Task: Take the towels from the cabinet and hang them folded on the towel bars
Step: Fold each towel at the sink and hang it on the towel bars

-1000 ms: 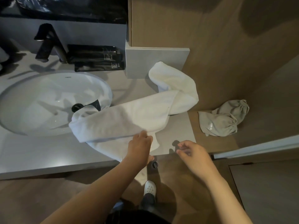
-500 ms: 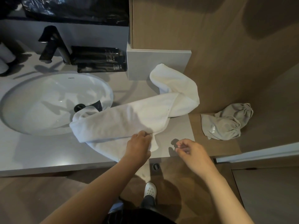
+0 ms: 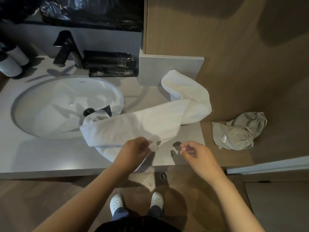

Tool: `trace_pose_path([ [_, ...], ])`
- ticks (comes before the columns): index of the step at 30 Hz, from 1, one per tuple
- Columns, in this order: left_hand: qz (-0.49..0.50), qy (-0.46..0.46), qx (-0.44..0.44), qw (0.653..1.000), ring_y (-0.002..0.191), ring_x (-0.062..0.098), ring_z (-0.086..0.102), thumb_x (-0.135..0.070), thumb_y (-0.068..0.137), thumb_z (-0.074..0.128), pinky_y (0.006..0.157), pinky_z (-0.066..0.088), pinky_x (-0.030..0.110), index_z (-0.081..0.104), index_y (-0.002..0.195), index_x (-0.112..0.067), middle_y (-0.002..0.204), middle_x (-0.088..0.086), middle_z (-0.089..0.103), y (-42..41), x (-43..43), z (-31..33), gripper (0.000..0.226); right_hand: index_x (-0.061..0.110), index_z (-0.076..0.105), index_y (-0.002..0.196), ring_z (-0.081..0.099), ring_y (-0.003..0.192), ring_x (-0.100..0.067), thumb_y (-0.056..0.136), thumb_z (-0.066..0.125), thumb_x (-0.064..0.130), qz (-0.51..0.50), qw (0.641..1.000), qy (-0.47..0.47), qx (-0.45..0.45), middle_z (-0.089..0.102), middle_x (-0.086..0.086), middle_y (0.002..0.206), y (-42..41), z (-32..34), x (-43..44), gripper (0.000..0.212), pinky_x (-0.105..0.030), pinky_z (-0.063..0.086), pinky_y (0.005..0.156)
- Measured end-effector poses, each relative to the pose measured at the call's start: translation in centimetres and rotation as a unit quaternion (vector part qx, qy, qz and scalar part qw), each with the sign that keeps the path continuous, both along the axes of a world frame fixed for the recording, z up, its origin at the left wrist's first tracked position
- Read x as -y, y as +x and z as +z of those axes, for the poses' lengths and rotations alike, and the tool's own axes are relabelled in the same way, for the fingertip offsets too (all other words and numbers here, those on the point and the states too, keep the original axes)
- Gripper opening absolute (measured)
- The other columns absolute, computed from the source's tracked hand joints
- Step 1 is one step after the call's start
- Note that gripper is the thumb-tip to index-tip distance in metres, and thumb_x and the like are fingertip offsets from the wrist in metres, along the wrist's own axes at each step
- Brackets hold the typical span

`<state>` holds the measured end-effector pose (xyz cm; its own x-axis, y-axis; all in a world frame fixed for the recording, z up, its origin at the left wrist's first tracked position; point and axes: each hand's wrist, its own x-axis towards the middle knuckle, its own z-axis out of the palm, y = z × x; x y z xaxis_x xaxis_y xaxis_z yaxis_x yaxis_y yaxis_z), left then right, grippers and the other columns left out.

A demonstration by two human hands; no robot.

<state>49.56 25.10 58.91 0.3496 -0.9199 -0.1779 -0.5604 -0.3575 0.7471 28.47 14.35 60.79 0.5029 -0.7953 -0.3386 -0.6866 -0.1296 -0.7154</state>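
Note:
A long white towel (image 3: 147,119) lies crumpled across the grey counter (image 3: 50,156), one end drooping into the sink and the other bunched against the wall on the right. My left hand (image 3: 133,149) pinches a corner of the towel at the counter's front edge, where part of the cloth hangs over. My right hand (image 3: 194,151) hovers just to the right of that corner with fingers loosely curled, holding nothing. No towel bar or cabinet is in view.
A white oval sink (image 3: 66,104) with a black faucet (image 3: 66,47) fills the left of the counter. Black tubes (image 3: 110,62) lie behind it and two white cups (image 3: 11,61) at far left. A grey drawstring bag (image 3: 237,131) lies on the wooden ledge at right.
My left hand has gathered and lifted the towel's corner between its fingers. My right hand has drifted slightly toward it. The towel's bulk has not moved.

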Motion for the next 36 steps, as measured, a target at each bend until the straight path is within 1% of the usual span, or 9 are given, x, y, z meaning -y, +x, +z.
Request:
trace_pose_path([
  [4,0.066,-0.02,-0.022,0.997,0.079,0.016,0.06,-0.017,0.097,0.055,0.072,0.049,0.028,0.061,0.099,-0.013,0.087,0.001,0.064,1.7,-1.8,1.5,0.007,0.041,0.063,0.099,0.06,0.091,0.008,0.092,0.064,0.02,0.021,0.996,-0.001,0.082,0.067,0.017,0.098,2.3,1.4,-0.4,0.022,-0.002,0.044,0.074],
  [9,0.144,-0.097,-0.075,0.982,0.077,-0.004,0.056,-0.034,0.101,0.041,0.065,0.041,0.009,0.059,0.099,-0.018,0.084,-0.011,0.06,2.5,-2.9,3.5,0.024,0.038,0.062,0.112,0.058,0.099,0.008,0.093,0.063,0.023,0.056,0.993,-0.029,0.096,0.065,0.019,0.108,5.4,1.8,-1.5,0.024,-0.009,0.048,0.085],
  [12,0.144,-0.11,-0.074,0.981,0.079,-0.002,0.057,-0.05,0.091,0.045,0.064,0.044,0.014,0.061,0.098,-0.018,0.083,-0.01,0.062,3.2,-3.3,4.1,0.037,0.035,0.058,0.125,0.055,0.11,0.005,0.094,0.062,0.026,0.053,0.992,-0.059,0.098,0.059,0.02,0.12,6.6,2.0,-2.1,0.033,-0.017,0.047,0.094],
  [17,0.153,-0.158,-0.058,0.974,0.072,0.004,0.055,-0.033,0.099,0.046,0.059,0.043,0.014,0.06,0.082,-0.021,0.074,-0.006,0.06,4.2,-3.7,4.8,0.026,0.035,0.056,0.127,0.044,0.12,0.005,0.093,0.063,0.032,0.075,0.98,-0.152,0.101,0.046,0.024,0.129,7.8,2.5,-2.9,0.036,-0.015,0.038,0.102],
  [20,0.134,-0.172,-0.07,0.974,0.079,0.006,0.057,-0.031,0.1,0.045,0.065,0.045,0.016,0.067,0.092,-0.014,0.083,-0.001,0.066,4.4,-3.9,5.8,0.029,0.035,0.057,0.127,0.043,0.122,0.004,0.093,0.061,0.039,0.119,0.971,-0.178,0.111,0.049,0.023,0.129,8.9,3.0,-3.1,0.035,-0.018,0.037,0.105],
  [22,0.118,-0.189,-0.069,0.972,0.078,0.008,0.057,-0.032,0.097,0.046,0.067,0.044,0.016,0.066,0.09,-0.01,0.083,0.001,0.065,4.6,-3.7,6.7,0.031,0.035,0.059,0.124,0.047,0.117,0.001,0.093,0.06,0.043,0.133,0.967,-0.183,0.114,0.052,0.023,0.123,9.7,3.1,-2.9,0.032,-0.025,0.044,0.103],
  [26,0.09,-0.221,-0.055,0.969,0.074,0.009,0.055,-0.029,0.098,0.049,0.067,0.04,0.015,0.059,0.075,-0.025,0.076,-0.007,0.057,5.5,-3.4,9.1,0.026,0.042,0.052,0.119,0.042,0.114,0.01,0.091,0.06,0.049,0.1,0.969,-0.178,0.136,0.04,0.024,0.119,10.5,3.7,-2.1,0.03,-0.01,0.043,0.092],
  [31,0.135,-0.235,0.009,0.963,0.075,-0.001,0.055,-0.031,0.097,0.043,0.061,0.037,0.009,0.058,0.077,-0.026,0.075,-0.012,0.058,6.8,-2.7,10.5,0.025,0.033,0.056,0.089,0.055,0.089,-0.005,0.095,0.049,0.052,0.147,0.958,-0.224,0.104,0.056,0.017,0.09,10.5,4.4,-0.9,0.021,-0.031,0.053,0.078],
  [36,0.137,-0.232,0.012,0.963,0.071,0.012,0.052,-0.037,0.094,0.041,0.062,0.042,0.026,0.059,0.078,-0.013,0.071,-0.001,0.057,7.7,-2.2,9.2,0.035,0.021,0.064,0.108,0.058,0.098,-0.011,0.098,0.048,0.045,0.173,0.966,-0.193,-0.001,0.065,0.005,0.106,8.0,2.8,0.6,0.03,-0.036,0.052,0.089],
])
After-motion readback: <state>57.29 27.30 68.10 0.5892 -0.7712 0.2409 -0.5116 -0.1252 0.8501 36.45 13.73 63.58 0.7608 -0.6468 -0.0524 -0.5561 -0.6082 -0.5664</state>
